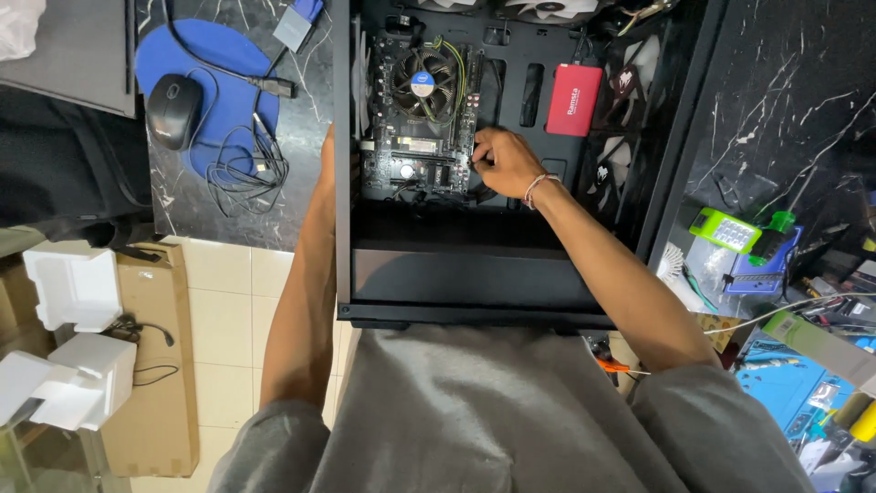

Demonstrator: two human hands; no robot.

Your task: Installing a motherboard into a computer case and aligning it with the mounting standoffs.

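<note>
An open black computer case (474, 274) lies flat on a dark marble table. Inside it sits a black motherboard (422, 146) with a round cooler fan (424, 84) and a red drive (573, 99) to its right. My right hand (505, 162) rests at the motherboard's lower right edge, fingers pinched together on something small that I cannot make out. My left hand (327, 151) is on the outer left wall of the case, mostly hidden behind that wall; only its edge and the forearm show.
A black mouse (172, 110) sits on a blue pad (217, 91) with loose cables (246, 169) at the left. White foam blocks (73, 288) and a cardboard box (155, 365) lie on the tiled floor. Tools and a green device (730, 233) crowd the right.
</note>
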